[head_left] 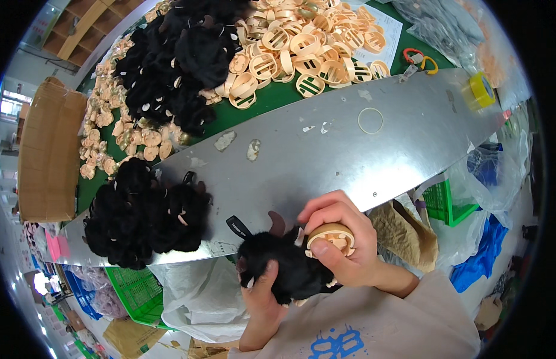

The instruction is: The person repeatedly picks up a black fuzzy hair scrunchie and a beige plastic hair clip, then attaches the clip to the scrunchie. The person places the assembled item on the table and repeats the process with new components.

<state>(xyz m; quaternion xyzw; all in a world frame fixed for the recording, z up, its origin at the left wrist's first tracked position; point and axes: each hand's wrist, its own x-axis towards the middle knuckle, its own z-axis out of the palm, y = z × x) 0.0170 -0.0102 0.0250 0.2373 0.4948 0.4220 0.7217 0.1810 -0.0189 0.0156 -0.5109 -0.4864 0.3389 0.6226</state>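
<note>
A small black plush toy point(278, 260) with brown horns and a black hanging loop is held close to my body, over the near edge of the metal table. My left hand point(264, 302) is closed around its lower left side, thumb lying across the fur. In my right hand point(355, 251) is a round, shallow beige plastic piece point(338, 232) with a golden rim and moulded shapes inside. Thumb and fingers grip that piece right beside the plush, and it seems to touch the fur. The fingers of my left hand are partly hidden behind the toy.
A pile of black plush toys point(128, 221) lies on the metal table point(302, 161) at left. Beyond it are more plush toys point(170, 66), beige plastic rings point(308, 54) and small beige parts point(98, 113). Scissors point(421, 60) and yellow tape point(481, 90) lie far right. A carton point(47, 149) stands left.
</note>
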